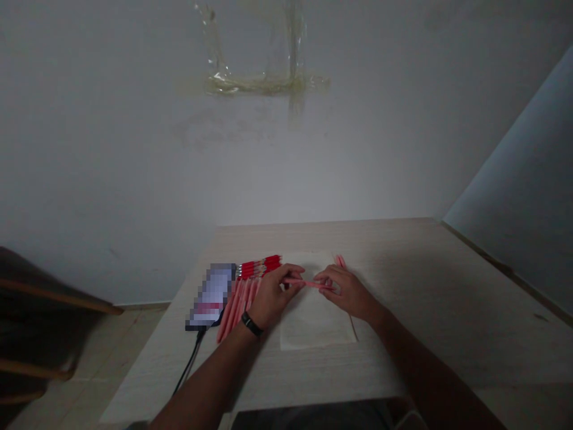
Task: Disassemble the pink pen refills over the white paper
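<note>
And here's the slim pink pen-like stick above the white paper sheet, running nine-to-three; left hand pinches nine o'clock, right hand three, fingers gripping, neither nearer.

- Support: table, light wood-grain top.
- Centre: white sheet, flat.
- Left of sheet: pink pens, side by side; red pens just beyond.
- Outer left: display device; cable at its near end.
- Right sheet edge: further pink items, partly hidden.
</note>
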`<state>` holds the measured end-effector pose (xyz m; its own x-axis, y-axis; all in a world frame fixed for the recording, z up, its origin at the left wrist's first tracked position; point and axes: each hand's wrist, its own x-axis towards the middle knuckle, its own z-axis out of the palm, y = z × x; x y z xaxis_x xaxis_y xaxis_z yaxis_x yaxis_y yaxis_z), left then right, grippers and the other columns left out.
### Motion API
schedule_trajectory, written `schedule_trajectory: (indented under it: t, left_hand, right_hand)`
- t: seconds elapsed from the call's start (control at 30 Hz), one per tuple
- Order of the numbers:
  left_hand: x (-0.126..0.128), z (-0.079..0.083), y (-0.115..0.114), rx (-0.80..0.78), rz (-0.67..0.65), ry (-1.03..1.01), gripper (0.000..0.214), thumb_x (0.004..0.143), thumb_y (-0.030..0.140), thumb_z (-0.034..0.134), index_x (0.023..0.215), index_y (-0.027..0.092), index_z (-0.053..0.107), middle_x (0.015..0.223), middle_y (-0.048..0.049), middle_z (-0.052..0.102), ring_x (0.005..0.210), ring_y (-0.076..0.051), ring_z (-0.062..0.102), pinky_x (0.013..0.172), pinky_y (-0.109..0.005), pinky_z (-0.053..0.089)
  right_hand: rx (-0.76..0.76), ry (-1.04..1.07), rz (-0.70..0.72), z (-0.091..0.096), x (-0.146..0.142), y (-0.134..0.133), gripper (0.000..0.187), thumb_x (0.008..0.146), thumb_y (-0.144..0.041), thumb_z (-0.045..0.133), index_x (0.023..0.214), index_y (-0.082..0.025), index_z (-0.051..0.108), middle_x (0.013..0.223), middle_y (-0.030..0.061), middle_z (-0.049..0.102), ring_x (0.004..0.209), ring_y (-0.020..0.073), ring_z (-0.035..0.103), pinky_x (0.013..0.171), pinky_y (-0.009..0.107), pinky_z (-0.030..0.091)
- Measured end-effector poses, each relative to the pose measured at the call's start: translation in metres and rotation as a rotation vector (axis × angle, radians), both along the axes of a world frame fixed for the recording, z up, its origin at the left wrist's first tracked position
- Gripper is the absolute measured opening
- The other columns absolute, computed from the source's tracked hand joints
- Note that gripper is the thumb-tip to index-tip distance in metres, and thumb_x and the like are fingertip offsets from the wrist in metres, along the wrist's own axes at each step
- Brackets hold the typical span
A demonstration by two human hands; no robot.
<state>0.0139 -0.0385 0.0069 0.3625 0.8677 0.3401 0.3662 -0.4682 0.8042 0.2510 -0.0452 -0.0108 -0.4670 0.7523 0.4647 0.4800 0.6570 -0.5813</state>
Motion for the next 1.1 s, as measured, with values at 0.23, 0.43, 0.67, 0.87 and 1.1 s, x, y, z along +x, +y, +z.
schedule_trajectory:
  t: [0.23, 0.43, 0.67, 0.87, 1.1]
  left_hand:
    - [-0.0013, -0.0050, -0.0004, -0.020, -0.052, -0.001, 0.027, 0.096, 0.033, 0.057, 0.119, 0.020, 0.062, 0.096, -0.0055, 0.067, 0.087, -0.017, 0.063, 0.075, -0.028, 0.050]
    - [-0.0012, -0.0028, -0.0004, -0.019, -0.032, -0.010, 0.026, 0.094, 0.030, 0.058, 0.117, 0.020, 0.062, 0.094, -0.0039, 0.065, 0.083, -0.016, 0.061, 0.073, -0.027, 0.048]
    - [-0.0021, -0.0027, 0.0006, 0.006, -0.003, 0.003, 0.023, 0.091, 0.030, 0.062, 0.112, 0.020, 0.064, 0.096, -0.0047, 0.068, 0.083, -0.017, 0.062, 0.070, -0.026, 0.047]
    - [-0.0027, -0.0029, 0.0035, 0.046, 0.046, 0.049, 0.019, 0.089, 0.028, 0.063, 0.105, 0.019, 0.067, 0.094, -0.0047, 0.070, 0.080, -0.016, 0.062, 0.067, -0.027, 0.045]
    - [-0.0056, -0.0036, 0.0068, 0.058, 0.107, 0.092, 0.011, 0.085, 0.025, 0.065, 0.092, 0.018, 0.068, 0.085, -0.0032, 0.069, 0.078, -0.017, 0.062, 0.070, -0.028, 0.046]
  right_hand:
    - [-0.008, 0.004, 0.002, -0.0017, -0.0005, 0.0009, 0.018, 0.090, -0.019, 0.064, 0.107, -0.023, 0.065, 0.092, 0.0033, 0.064, 0.086, 0.0185, 0.062, 0.094, 0.039, 0.046]
    - [-0.023, 0.003, 0.011, -0.0029, 0.0002, 0.0015, 0.021, 0.088, -0.017, 0.065, 0.109, -0.023, 0.065, 0.091, 0.0030, 0.064, 0.084, 0.0176, 0.062, 0.088, 0.035, 0.048]
    - [-0.052, -0.017, 0.012, -0.0010, -0.0014, 0.0001, 0.034, 0.085, -0.010, 0.061, 0.116, -0.023, 0.066, 0.091, 0.0032, 0.064, 0.080, 0.0167, 0.060, 0.078, 0.030, 0.049]
    - [-0.046, -0.073, -0.018, -0.0046, 0.0045, 0.0032, 0.034, 0.082, -0.007, 0.059, 0.109, -0.024, 0.070, 0.092, 0.0032, 0.065, 0.078, 0.0162, 0.061, 0.076, 0.029, 0.050]
    - [-0.004, -0.039, -0.087, -0.0084, 0.0083, 0.0067, 0.028, 0.081, -0.007, 0.058, 0.100, -0.025, 0.066, 0.082, -0.0016, 0.062, 0.070, 0.0147, 0.060, 0.097, 0.041, 0.047]
